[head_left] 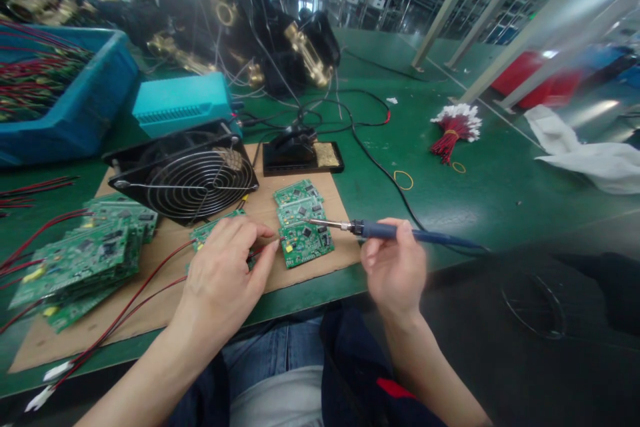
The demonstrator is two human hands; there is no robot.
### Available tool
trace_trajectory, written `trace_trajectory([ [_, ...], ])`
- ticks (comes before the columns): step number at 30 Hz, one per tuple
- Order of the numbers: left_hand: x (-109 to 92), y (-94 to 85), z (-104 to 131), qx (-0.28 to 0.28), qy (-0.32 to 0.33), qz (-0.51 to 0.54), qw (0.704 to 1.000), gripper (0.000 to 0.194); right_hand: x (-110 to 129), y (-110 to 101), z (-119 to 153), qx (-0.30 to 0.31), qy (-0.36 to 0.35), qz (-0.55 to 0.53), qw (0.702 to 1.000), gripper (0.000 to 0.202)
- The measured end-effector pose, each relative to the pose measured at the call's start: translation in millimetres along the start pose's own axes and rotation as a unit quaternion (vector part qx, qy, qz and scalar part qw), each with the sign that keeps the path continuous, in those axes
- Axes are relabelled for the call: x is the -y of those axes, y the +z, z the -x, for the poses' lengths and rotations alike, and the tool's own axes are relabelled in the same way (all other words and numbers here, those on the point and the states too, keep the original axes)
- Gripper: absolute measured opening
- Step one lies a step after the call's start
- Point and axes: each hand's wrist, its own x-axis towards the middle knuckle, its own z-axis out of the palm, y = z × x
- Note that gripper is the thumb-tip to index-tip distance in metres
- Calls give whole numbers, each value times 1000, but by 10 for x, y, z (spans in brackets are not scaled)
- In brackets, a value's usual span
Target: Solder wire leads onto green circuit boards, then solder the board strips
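Note:
My right hand (397, 263) grips the blue handle of a soldering iron (383, 230). The iron's metal tip points left, over the green circuit boards (306, 233) lying on brown cardboard. My left hand (233, 260) is closed at the left edge of those boards, thumb and index finger pinched together. A bit of red shows near its fingertips, too small to make out fully. Beneath the left hand lies another circuit board (203, 233), partly covered, with red and black wires (145, 287) running from it to white connectors at the lower left.
Stacked wired boards (95, 257) lie at the left. A black fan (185, 177) stands behind my left hand, beside a teal box (183, 103) and an iron stand (300, 150). A blue bin (107, 80) holds wired parts. A wire bundle (453, 130) lies at the right.

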Motion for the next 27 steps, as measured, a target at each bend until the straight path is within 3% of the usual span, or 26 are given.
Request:
trace_trajectory([
  [3, -62, 11, -1, -18, 70, -31, 997, 27, 30, -22, -27, -30, -3, -11, 999, 39],
  [6, -102, 71, -3, 14, 128, -68, 989, 46, 56, -52, -57, -54, -9, -18, 998, 42],
  [13, -162, 124, 142, -34, 231, -108, 966, 44, 67, -78, -85, -63, -13, -33, 997, 41],
  [19, -174, 109, 281, 28, 211, -77, 974, 34, 64, -50, -88, -71, -17, -34, 997, 41],
  [27, -221, 163, 240, 22, 169, -93, 981, 31, 74, -151, -54, -64, -25, -16, 997, 37],
])
